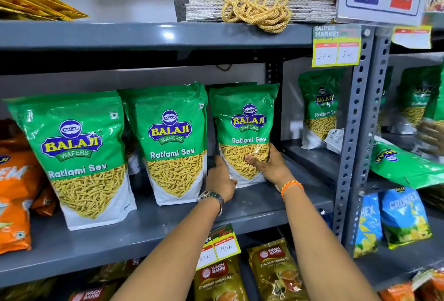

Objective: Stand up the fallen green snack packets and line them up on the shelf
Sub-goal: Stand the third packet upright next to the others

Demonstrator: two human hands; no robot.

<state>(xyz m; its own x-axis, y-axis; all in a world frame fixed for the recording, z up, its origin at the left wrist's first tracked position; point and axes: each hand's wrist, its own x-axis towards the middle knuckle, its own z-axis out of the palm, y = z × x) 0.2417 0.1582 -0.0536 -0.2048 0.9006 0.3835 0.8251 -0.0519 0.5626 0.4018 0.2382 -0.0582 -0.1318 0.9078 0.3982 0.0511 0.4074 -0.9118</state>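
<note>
Three green Ratlami Sev packets stand upright in a row on the grey middle shelf: a left packet, a middle packet and a right packet. My left hand grips the right packet's lower left edge. My right hand holds its lower right side, fingers over the clear window. A fourth green packet stands further back at the right. Another green packet lies fallen on the neighbouring rack's shelf.
Orange snack bags stand at the left of the shelf. A perforated steel upright divides the racks. Yellow price tags hang from shelf edges. Tea packets fill the shelf below, blue bags the right rack.
</note>
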